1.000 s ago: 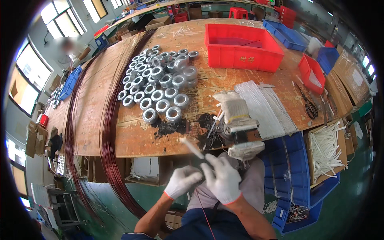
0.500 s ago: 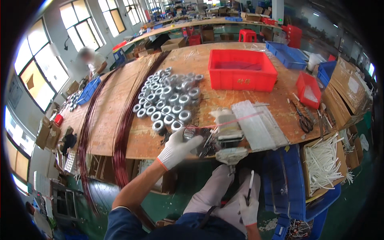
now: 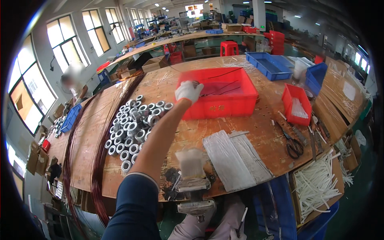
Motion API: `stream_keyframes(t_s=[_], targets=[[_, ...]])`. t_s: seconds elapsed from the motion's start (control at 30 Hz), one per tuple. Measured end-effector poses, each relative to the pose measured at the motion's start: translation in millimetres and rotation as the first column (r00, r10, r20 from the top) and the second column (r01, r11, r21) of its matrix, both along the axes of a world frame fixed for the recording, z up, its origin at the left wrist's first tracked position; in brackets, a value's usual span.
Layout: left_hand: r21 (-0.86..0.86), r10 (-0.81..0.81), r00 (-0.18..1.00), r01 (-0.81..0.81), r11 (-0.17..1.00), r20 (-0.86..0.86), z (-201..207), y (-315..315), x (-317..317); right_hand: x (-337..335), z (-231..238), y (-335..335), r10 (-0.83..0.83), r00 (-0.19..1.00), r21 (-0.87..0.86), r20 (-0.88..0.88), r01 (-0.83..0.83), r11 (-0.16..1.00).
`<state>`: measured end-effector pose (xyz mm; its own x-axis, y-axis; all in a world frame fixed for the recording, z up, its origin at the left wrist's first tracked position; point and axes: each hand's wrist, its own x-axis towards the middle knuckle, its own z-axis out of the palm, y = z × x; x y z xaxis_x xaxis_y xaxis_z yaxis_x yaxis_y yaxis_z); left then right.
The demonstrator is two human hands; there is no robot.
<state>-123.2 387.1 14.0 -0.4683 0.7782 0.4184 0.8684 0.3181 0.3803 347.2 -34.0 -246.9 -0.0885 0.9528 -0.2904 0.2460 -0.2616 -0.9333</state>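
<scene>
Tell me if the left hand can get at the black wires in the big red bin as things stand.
Probably yes. The left hand, gloved in white, is already at the near left corner of the open red bin, fingers at the end of the black wires. Nothing covers the bin or lies between hand and wires.

Glossy red plastic bin (image 3: pixel 224 100), shiny metal rings (image 3: pixel 130 132), matt scuffed wooden bench (image 3: pixel 260 132)

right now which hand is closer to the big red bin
Left. The left hand reaches over the near-left rim of the big red bin, at the dark wires inside. The right hand is low below the table edge, holding a thin white stick, far from the bin.
</scene>
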Motion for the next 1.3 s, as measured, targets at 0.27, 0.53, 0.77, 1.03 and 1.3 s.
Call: stream_keyframes(t_s=[0.27,0.53,0.77,1.03,1.3], targets=[[0.368,-0.199,0.98,0.194,0.909,-0.026,-49.6,-158.2,13.7,10.2,0.2,5.9,-0.104,0.985,-0.577,-0.137,0.006,0.817],[-0.009,0.3,0.9,-0.313,0.95,0.316,-115.0,-480.4,-51.9,-10.9,34.2,-7.3,-0.049,0.993,-0.439,-0.105,-0.002,0.898],[-0.089,0.177,0.981,-0.17,0.981,0.078,-103.4,-478.7,-79.0,-10.6,-6.6,-22.2,-0.027,0.993,-0.377,-0.117,-0.019,0.926],[-0.097,0.214,0.947,-0.196,0.976,0.239,-112.9,-471.5,-81.4,8.5,-0.5,-51.8,-0.14,0.961,-0.364,-0.237,0.046,0.93],[0.24,-0.267,0.167,0.162,0.957,0.949,-24.0,-428.4,42.2,-4.0,19.8,-37.2,-0.04,0.995,-0.359,-0.089,0.005,0.933]])
